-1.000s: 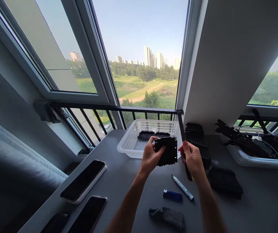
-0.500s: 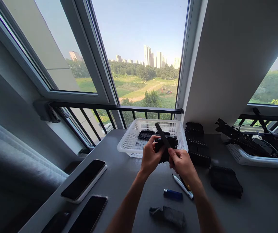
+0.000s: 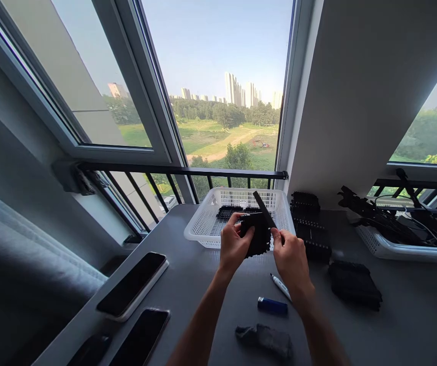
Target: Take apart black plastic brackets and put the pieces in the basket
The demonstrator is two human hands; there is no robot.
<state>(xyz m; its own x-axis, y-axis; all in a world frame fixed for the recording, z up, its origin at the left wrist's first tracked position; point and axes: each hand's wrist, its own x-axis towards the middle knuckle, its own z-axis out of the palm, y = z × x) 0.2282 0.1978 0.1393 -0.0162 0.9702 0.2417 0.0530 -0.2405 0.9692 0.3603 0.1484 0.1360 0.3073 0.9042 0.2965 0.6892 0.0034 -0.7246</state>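
Note:
My left hand (image 3: 232, 247) grips a square black plastic plate (image 3: 256, 235) with toothed edges, held upright above the grey table (image 3: 203, 284). My right hand (image 3: 290, 259) holds a long flat black tool (image 3: 264, 208) whose blade slants up and left across the plate's right side. Both hands hover just in front of a white mesh basket (image 3: 206, 221) that has more black pieces in it.
A marker (image 3: 279, 285), a blue lighter (image 3: 272, 305) and a dark cloth (image 3: 264, 339) lie near me. Black plates are stacked (image 3: 310, 223) right of the basket, beside a black pouch (image 3: 353, 284). Phones (image 3: 132, 284) lie left. A tray of cables (image 3: 394, 229) sits right.
My right hand brought the long tool from upright at the right over to the plate, laying it across its right side. The left hand kept hold of the plate.

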